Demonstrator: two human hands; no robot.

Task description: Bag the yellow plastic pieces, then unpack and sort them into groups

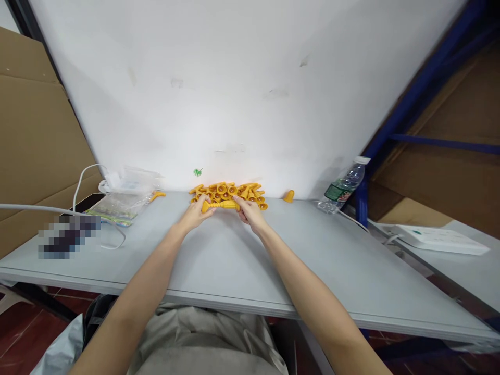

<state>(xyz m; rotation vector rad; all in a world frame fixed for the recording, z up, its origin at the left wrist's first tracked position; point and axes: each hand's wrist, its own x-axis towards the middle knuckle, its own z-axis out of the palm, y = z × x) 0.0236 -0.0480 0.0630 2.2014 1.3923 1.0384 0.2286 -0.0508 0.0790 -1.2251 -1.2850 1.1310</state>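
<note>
Both my hands hold one yellow plastic piece [222, 205] level above the table, a long part with a ridged shaft and wider ends. My left hand [194, 213] is closed round its left end, and my right hand [251, 213] grips the right end. Just behind them, against the white wall, lies a pile of similar yellow plastic parts [233, 190] with round hollow ends. What exact kind of thing they are I cannot tell. A single yellow cone-shaped piece [289, 196] stands apart to the right of the pile.
A clear plastic bottle [344, 186] leans at the right by a blue metal frame [362, 200]. Plastic bags [125, 200], a curved yellow piece [157, 195] and a white cable [120, 235] lie at left. A white power strip [437, 238] rests far right.
</note>
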